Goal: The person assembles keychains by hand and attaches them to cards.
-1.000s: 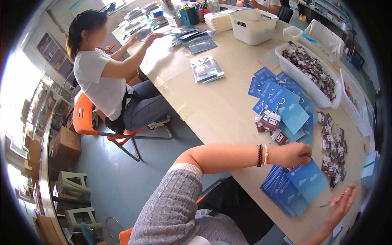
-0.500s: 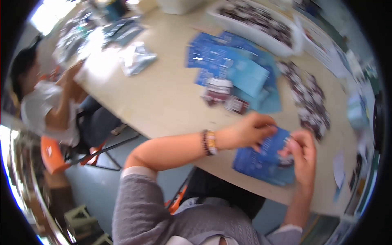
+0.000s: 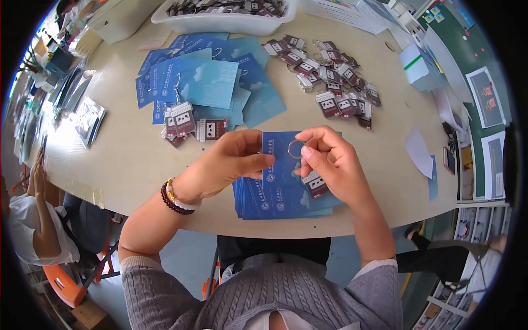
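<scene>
My left hand (image 3: 231,162) pinches a blue printed card (image 3: 279,146) by its left edge, thumb on top. My right hand (image 3: 338,165) grips the metal ring of a keychain (image 3: 314,185) between thumb and fingers, and the ring lies over the card's upper part. Below those fingers hangs the keychain's dark red and white charm, shaped like a small jar with a face. Beneath both hands a stack of similar blue cards (image 3: 250,201) rests near the table's front edge.
Farther left lies a pile of blue cards (image 3: 201,82) with keychains (image 3: 180,120) on it. Loose keychains (image 3: 330,74) are heaped at the right, and a white bin (image 3: 225,24) holds more. A seated person (image 3: 41,231) is at the left; another person (image 3: 467,264) stands at the right.
The view has swung to the right and steadied, so the table's things appear farther left. The ring in my right hand now shows plainly over the card; my left hand still holds the card.
</scene>
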